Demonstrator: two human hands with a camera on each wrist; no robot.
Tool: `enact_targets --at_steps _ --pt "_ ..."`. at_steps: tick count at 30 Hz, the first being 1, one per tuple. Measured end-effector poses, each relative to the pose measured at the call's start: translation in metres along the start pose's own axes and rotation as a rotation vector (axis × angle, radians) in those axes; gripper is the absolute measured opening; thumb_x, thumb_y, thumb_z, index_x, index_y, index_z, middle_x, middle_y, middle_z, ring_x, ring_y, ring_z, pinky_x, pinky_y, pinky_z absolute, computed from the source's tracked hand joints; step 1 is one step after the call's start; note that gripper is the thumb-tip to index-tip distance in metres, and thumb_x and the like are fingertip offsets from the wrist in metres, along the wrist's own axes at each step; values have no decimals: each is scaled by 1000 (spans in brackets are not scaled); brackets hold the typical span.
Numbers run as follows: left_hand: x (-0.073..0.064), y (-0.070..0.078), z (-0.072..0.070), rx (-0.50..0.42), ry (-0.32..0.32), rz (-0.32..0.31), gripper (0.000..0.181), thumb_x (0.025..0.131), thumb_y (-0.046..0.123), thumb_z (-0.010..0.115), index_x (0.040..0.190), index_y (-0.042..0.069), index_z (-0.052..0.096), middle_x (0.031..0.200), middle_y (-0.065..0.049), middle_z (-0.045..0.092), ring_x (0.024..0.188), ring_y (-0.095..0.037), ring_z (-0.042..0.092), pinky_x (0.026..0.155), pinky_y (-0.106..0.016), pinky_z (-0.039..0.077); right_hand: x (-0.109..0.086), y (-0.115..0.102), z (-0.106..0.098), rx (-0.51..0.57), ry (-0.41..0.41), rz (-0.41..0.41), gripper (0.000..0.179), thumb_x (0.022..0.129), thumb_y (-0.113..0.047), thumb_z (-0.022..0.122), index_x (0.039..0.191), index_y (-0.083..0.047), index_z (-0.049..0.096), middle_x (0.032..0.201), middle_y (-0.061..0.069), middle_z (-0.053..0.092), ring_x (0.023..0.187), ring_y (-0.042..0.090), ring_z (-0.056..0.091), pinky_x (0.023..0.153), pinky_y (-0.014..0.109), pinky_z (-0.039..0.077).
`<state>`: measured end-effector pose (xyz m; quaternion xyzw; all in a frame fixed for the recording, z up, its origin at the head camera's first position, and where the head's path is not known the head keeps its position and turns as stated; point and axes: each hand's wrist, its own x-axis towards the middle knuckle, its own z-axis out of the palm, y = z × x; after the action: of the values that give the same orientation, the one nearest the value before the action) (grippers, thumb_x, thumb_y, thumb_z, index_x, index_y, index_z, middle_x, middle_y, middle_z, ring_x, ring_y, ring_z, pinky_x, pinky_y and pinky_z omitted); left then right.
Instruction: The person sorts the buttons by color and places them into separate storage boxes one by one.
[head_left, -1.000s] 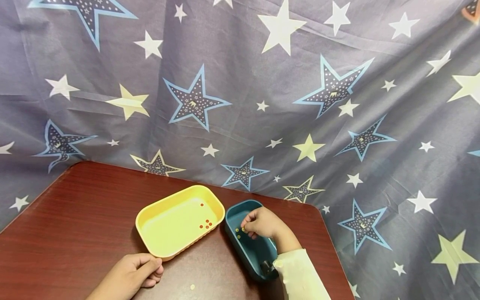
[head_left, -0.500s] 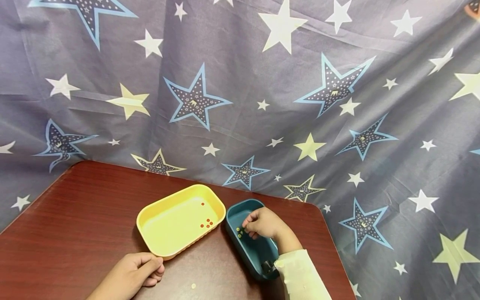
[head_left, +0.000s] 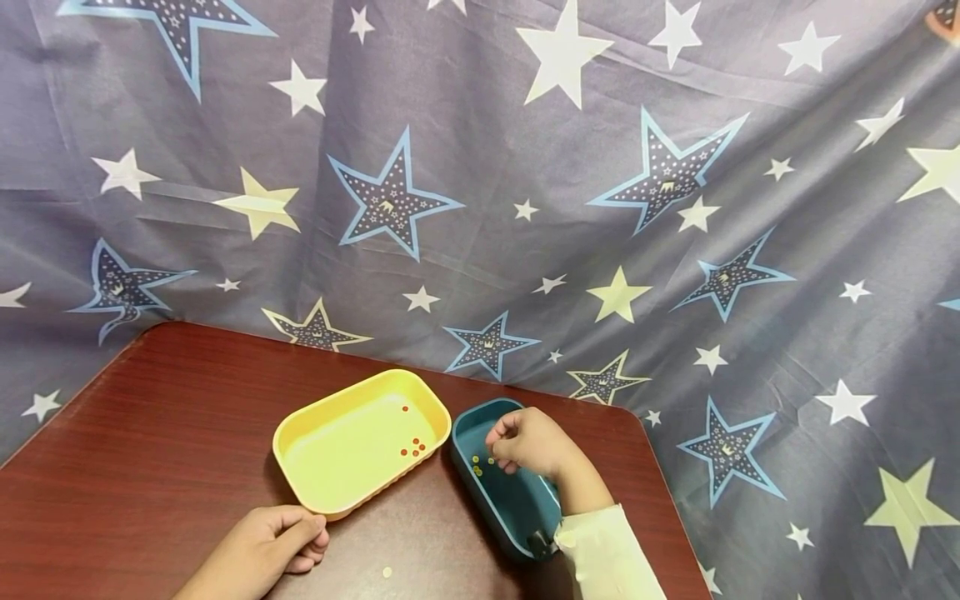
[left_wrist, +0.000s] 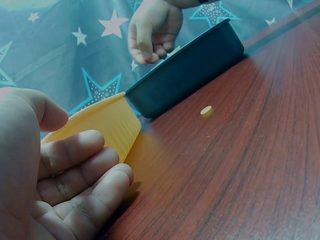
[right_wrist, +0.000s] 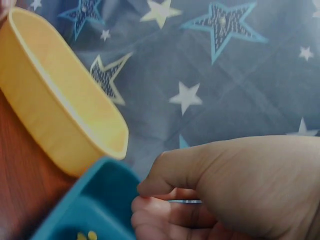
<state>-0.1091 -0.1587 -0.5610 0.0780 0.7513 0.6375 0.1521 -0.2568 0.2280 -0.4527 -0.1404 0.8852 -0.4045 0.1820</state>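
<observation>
In the head view, my left hand [head_left: 273, 540] grips the near corner of a yellow tray [head_left: 303, 417], thumb at its rim and fingers curled. Small red discs [head_left: 416, 453] lie in that tray's right end. My right hand [head_left: 528, 443] hangs over a dark teal tray [head_left: 517, 504], fingers curled and thumb tip against the index finger. Several small yellow discs [head_left: 477, 471] sit in the teal tray. Another yellow disc [head_left: 491, 461] shows just under the right fingertips; whether they touch it is unclear. The inside of that hand is hidden.
A single pale yellow disc [left_wrist: 206, 110] lies on the brown table [head_left: 187, 433] in front of the trays. The two trays stand almost touching. A grey curtain with stars [head_left: 480, 208] hangs behind the table. A black device [head_left: 540, 544] sits at the right wrist.
More yellow discs lie in the teal tray than a second ago. My right hand has shifted slightly right. The left hand and yellow tray have stayed in place.
</observation>
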Motion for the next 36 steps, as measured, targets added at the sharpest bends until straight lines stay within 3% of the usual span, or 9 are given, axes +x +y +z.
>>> enact_targets --at_steps 4,17,22,29,36 --pt "0 -1 0 2 1 -4 35 111 28 55 102 -1 73 98 -11 75 84 -6 71 74 -26 63 -9 -15 3 -45 -4 -42 7 90 -7 73 93 -2 77 74 3 69 63 22 71 63 38 64" --pt "0 0 -1 1 -4 6 35 111 28 55 103 -1 73 98 -10 76 84 -6 71 74 -26 63 -36 -48 36 -116 -19 -132 2 88 -13 77 87 -12 77 72 -2 71 60 14 69 57 30 60" --pt "0 0 0 -6 -7 14 35 111 28 55 103 -1 73 98 -10 75 84 -5 71 74 -26 63 -45 -53 57 -148 -3 -152 10 83 -9 76 83 -20 76 66 -6 67 55 6 64 51 24 52" --pt "0 1 0 -11 -11 29 35 111 26 55 102 -3 72 97 -10 75 83 -5 70 74 -27 63 -54 -53 92 -200 -14 -219 13 80 -10 81 81 -22 74 68 -16 65 62 -4 59 60 16 51" --pt "0 -1 1 -9 -10 28 35 111 27 54 102 -2 72 96 -8 74 82 -5 69 74 -27 63 -53 -43 124 -269 -30 -221 16 80 -13 85 80 -25 75 66 -25 62 62 -11 55 61 11 48"
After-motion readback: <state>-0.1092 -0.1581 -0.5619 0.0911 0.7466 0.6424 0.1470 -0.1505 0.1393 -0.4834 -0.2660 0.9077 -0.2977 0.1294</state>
